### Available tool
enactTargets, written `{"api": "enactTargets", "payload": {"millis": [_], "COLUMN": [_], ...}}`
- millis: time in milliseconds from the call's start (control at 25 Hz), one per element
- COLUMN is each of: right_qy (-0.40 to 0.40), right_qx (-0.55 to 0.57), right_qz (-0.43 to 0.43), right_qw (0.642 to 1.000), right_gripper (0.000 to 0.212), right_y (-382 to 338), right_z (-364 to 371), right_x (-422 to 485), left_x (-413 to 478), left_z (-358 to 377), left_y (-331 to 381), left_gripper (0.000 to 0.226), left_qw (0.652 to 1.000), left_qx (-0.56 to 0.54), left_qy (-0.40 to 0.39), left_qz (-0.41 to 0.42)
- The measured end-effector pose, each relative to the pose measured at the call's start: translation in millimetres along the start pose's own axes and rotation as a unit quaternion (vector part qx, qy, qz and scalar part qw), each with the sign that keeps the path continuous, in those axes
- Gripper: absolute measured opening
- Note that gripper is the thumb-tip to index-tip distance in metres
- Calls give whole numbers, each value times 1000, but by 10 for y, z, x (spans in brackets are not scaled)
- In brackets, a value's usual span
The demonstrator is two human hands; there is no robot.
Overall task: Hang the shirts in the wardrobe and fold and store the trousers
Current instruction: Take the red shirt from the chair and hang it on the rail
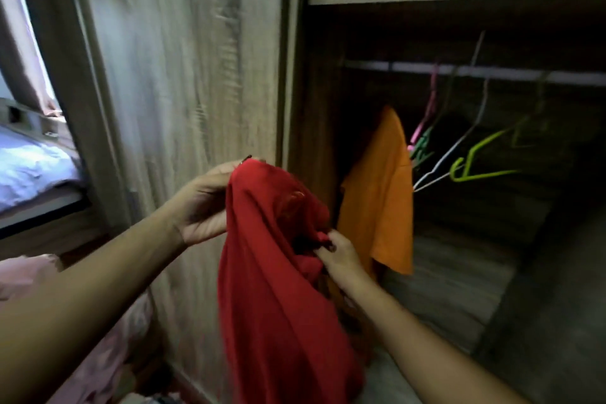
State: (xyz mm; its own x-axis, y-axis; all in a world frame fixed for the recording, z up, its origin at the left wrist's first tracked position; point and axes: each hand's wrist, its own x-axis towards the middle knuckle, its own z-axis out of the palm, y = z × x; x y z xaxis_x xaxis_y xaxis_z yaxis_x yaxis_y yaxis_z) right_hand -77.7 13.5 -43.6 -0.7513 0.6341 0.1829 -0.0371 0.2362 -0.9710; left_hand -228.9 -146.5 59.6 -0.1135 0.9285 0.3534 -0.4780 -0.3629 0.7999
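Left hand (203, 207) grips red shirt (278, 289) top; right hand (337, 252) pinches bunched fold; fabric hangs crumpled.

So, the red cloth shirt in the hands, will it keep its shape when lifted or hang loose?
Probably floppy: the red cloth shirt droops in folds below the left hand and right hand. Likely light, since a fingertip pinch at its top carries it. Probably not slippery: the bunched cloth sits firm in each grip.

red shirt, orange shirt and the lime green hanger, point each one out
red shirt (278, 272), head view, on the draped cloth below both hands
orange shirt (380, 200), head view, middle of its hanging body
lime green hanger (485, 142), head view, on its sloping upper arm
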Motion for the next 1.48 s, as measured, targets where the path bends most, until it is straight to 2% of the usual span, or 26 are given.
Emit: {"api": "enactTargets", "payload": {"millis": [80, 160, 280, 360, 440, 560, 680, 800, 880, 1000, 1080, 1160, 1320, 1360, 1440, 1480], "right_qy": [90, 183, 253, 248, 242, 212, 158, 128, 128, 138, 132, 137, 136, 124, 98, 96], "right_qx": [-6, 43, 84, 55, 18, -36, -68, -15, 92, 217, 243, 278, 416, 441, 450, 413], "right_qz": [-53, -87, -145, -181, -201, -226, -231, -194, -159, -100, -71, -40, -11, -21, -49, -67], "right_qw": [995, 978, 953, 950, 949, 950, 958, 973, 975, 961, 958, 950, 899, 889, 886, 903], "right_gripper": [33, 31, 33, 35, 39, 42, 45, 39, 36, 31, 30, 26, 10, 5, 12, 19], "right_y": [-5, -87, -334, -438, -465, -468, -560, -661, -703, -715, -694, -684, -782, -824, -832, -799], "right_z": [-346, -665, -969, -996, -969, -930, -901, -926, -963, -987, -953, -922, -938, -931, -952, -996], "right_x": [-53, -71, -121, -143, -155, -138, -142, -134, -107, -90, -108, -113, -94, -116, -177, -193], "left_x": [130, 222, 342, 422, 528, 698, 847, 950, 962, 928, 939, 956, 855, 804, 732, 727], "left_z": [112, 149, 119, 94, 57, 89, 182, 148, 149, 284, 360, 338, 58, -16, -102, -114], "left_y": [-162, -353, -660, -832, -950, -980, -943, -862, -795, -724, -736, -774, -892, -946, -1036, -1054], "left_gripper": [37, 49, 45, 39, 48, 59, 36, 15, 13, 29, 29, 24, 41, 44, 35, 25], "left_qw": [999, 991, 966, 940, 915, 900, 910, 895, 884, 851, 814, 790, 749, 750, 781, 799], "left_qx": [28, 56, 169, 268, 320, 328, 359, 432, 463, 513, 564, 599, 654, 656, 623, 600], "left_qy": [45, 105, 118, 66, 1, 12, 58, 94, 48, -22, -61, -66, -78, -73, -25, 6], "left_qz": [-11, -63, -159, -202, -247, -287, -200, -56, 29, 112, 126, 118, 70, 48, 27, 38]}}
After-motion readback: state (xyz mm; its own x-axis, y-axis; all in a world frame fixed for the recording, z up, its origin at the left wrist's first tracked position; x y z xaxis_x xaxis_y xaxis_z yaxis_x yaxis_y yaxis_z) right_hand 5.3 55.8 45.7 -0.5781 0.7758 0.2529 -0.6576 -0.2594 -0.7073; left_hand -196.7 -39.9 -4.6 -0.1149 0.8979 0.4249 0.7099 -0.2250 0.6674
